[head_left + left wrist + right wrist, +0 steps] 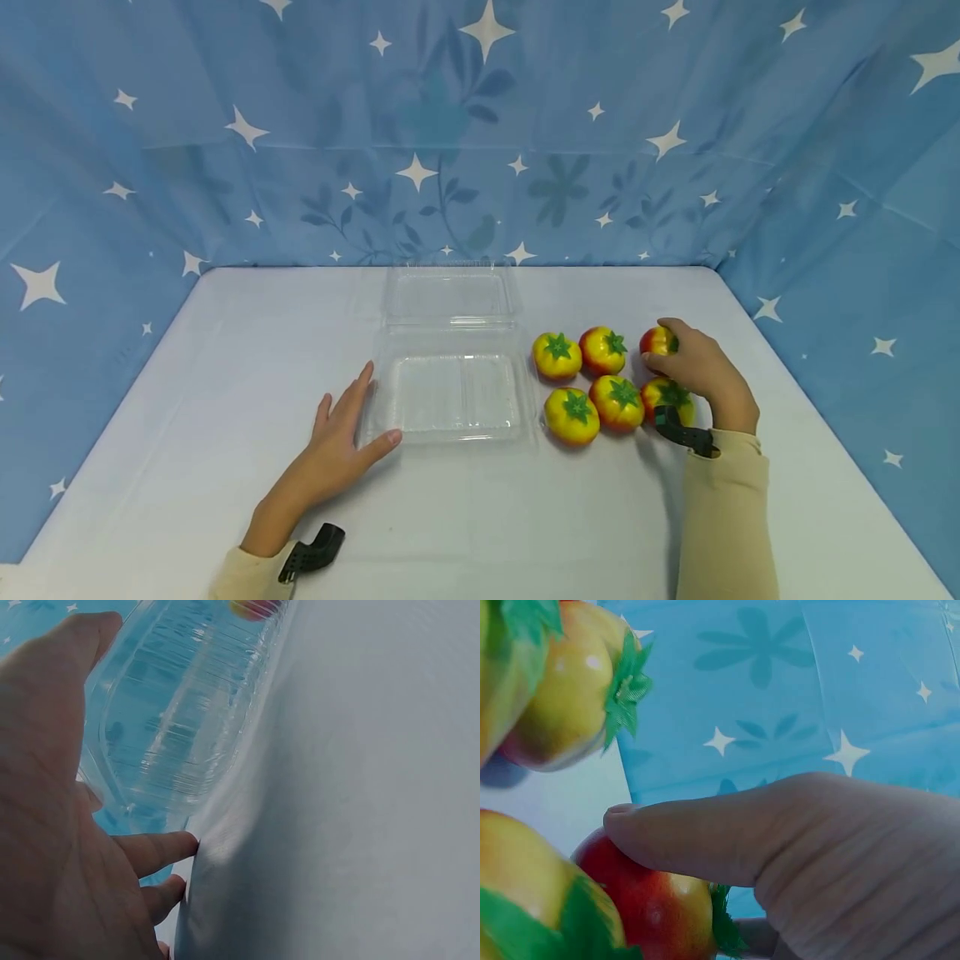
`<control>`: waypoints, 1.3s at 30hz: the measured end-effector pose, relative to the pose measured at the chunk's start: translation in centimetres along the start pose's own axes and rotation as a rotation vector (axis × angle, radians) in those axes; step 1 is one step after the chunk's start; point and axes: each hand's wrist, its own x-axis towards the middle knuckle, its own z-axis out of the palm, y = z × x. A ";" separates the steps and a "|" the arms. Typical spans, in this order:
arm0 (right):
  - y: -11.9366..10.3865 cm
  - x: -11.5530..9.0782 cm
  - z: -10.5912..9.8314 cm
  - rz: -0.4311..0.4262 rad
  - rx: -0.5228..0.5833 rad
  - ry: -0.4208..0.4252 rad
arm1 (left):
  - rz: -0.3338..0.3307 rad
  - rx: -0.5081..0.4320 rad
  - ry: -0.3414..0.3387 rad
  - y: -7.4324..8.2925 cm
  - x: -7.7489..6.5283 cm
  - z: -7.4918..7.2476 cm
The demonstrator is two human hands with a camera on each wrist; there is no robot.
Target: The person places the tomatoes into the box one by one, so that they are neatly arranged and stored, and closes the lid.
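At the back right of the group, my right hand (697, 364) grips a red-and-yellow artificial fruit (657, 342) with a green leafy top. The thumb presses on its red side in the right wrist view, and the other fingers are mostly hidden. Under that wrist sits another such fruit (670, 400), partly covered by the wrist strap. My left hand (335, 454) is spread out, fingers extended, at the left edge of a clear plastic clamshell box (450, 435). Its thumb lies near the box's front left corner. The box's lid (450, 321) is folded back, away from me.
Several more such fruits stand in two rows right of the box, among them a front left one (572, 417) and a back left one (557, 357). White cloth covers the table (465, 517). A blue star-patterned curtain (480, 133) closes off the back and sides.
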 end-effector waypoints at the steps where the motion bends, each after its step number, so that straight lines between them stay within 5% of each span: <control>1: -0.1 0.0 0.0 0.003 0.002 0.003 | 0.005 -0.001 0.006 -0.2 -0.2 0.0; 13: -0.9 -0.7 2.0 0.016 0.038 0.035 | 0.007 0.044 0.012 -1.5 -1.9 -0.3; 23: -1.0 -1.4 1.1 -0.004 0.028 0.120 | 0.016 0.052 -0.004 -1.3 -1.2 0.0; 32: -3.6 -0.8 -1.1 -0.044 0.017 0.226 | -0.007 0.048 -0.018 -0.5 0.2 -0.3; 39: -6.8 -1.3 -0.6 -0.106 0.080 0.226 | -0.010 0.036 -0.021 -0.2 0.2 -0.5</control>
